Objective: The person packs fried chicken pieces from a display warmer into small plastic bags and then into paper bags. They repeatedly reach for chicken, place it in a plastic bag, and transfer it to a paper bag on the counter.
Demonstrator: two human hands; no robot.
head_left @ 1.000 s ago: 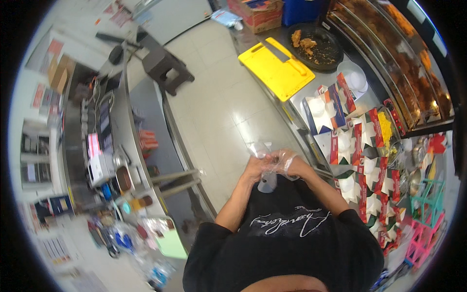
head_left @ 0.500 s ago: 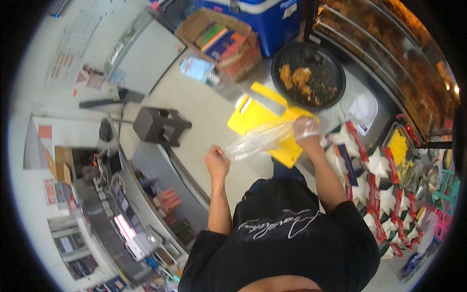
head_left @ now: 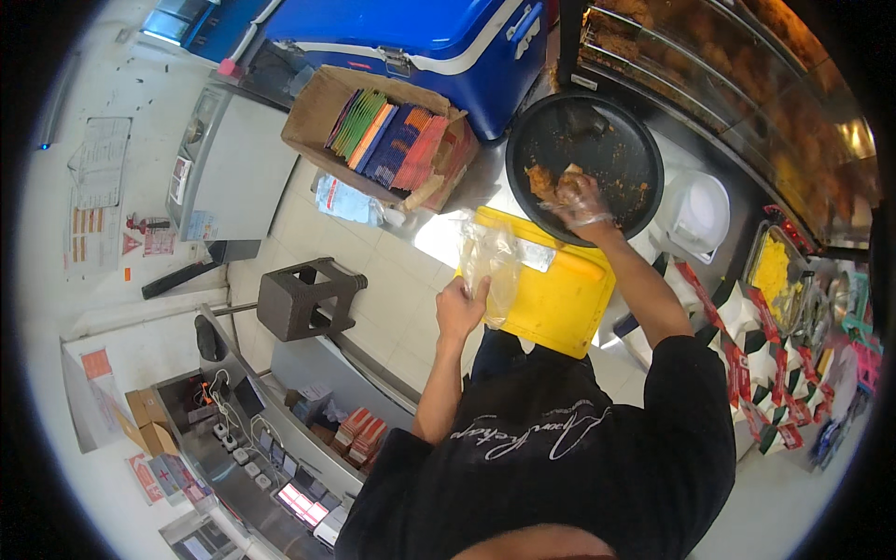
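My right hand point(head_left: 579, 201), in a clear plastic glove, reaches into the round black pan point(head_left: 627, 140) and grips a piece of fried food point(head_left: 539, 182) among scattered crumbs. My left hand point(head_left: 462, 303) holds a clear plastic bag point(head_left: 490, 257) over the left side of the yellow cutting board point(head_left: 569, 317). A knife point(head_left: 577, 265) with an orange-yellow handle lies across the board, below the pan and partly behind the bag.
A cardboard box point(head_left: 308, 112) of coloured packets and a blue cooler point(head_left: 448, 37) sit left of and behind the pan. A glass warming cabinet point(head_left: 719, 65) is at upper right, folded cartons point(head_left: 765, 364) at lower right. A dark stool point(head_left: 294, 303) stands on the left floor.
My view has turned toward the pan and counter. My hands have parted: the gloved right one moved up into the pan onto the food, while the left holds the bag over the board.
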